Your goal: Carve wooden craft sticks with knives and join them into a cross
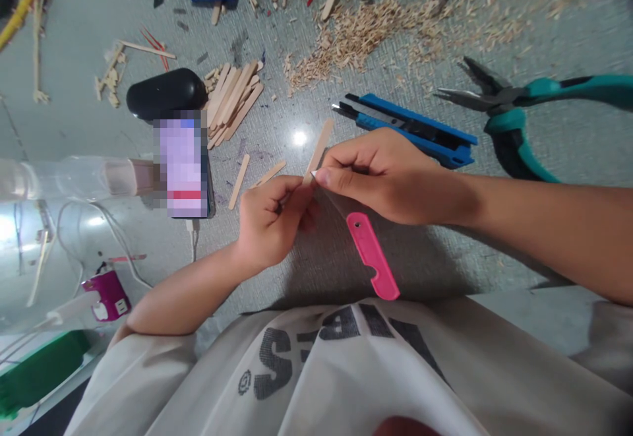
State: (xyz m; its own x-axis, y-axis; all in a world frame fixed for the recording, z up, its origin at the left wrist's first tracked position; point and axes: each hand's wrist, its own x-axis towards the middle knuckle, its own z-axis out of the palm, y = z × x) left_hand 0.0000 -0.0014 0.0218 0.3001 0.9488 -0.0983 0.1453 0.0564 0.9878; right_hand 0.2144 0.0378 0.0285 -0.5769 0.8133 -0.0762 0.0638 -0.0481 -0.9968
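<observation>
1. Above the tabletop (277, 123), the wooden stick (321, 140) slanted away from the left grip (271, 218), which pinched its near end.
2. The right grip (393, 179) pinched a small pointed tool (313, 174) beside it.
3. The stick looked light, stiff, easily split; its flat faces seemed safest.

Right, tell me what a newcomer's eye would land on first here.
The bright pink plastic piece stands out first, lying on the grey table between the hands and the shirt. Next come the heap of wood shavings at the far side and the teal-and-black pliers at the right. In the middle, the left grip holds a wooden stick, the right grip a small pointed tool.
</observation>
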